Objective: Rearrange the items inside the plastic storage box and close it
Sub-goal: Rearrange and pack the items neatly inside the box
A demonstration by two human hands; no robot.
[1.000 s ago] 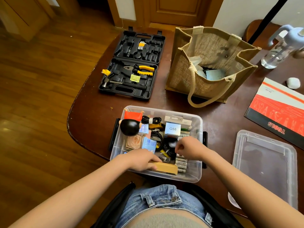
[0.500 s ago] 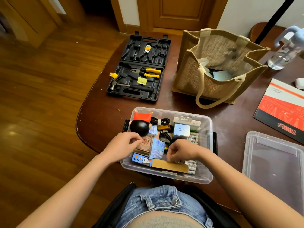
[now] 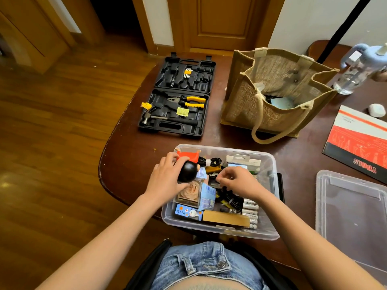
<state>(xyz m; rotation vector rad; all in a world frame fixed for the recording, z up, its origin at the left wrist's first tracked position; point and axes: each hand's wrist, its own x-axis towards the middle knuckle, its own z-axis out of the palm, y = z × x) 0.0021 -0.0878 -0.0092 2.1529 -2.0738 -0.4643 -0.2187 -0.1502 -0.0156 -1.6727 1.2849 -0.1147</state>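
- left hand (image 3: 167, 181): forearm in from lower left, palm down, fingers curled round a black round-headed figure (image 3: 187, 171), thumb under it
- right hand (image 3: 238, 183): forearm in from lower right, knuckles up, fingertips pinched together pointing left; what they pinch can't be made out

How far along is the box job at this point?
Mid-sorting. Batteries already lie in a row in the box. The left hand grips the doll; the right hand picks among cables. The lid lies beside the box, so closing remains.
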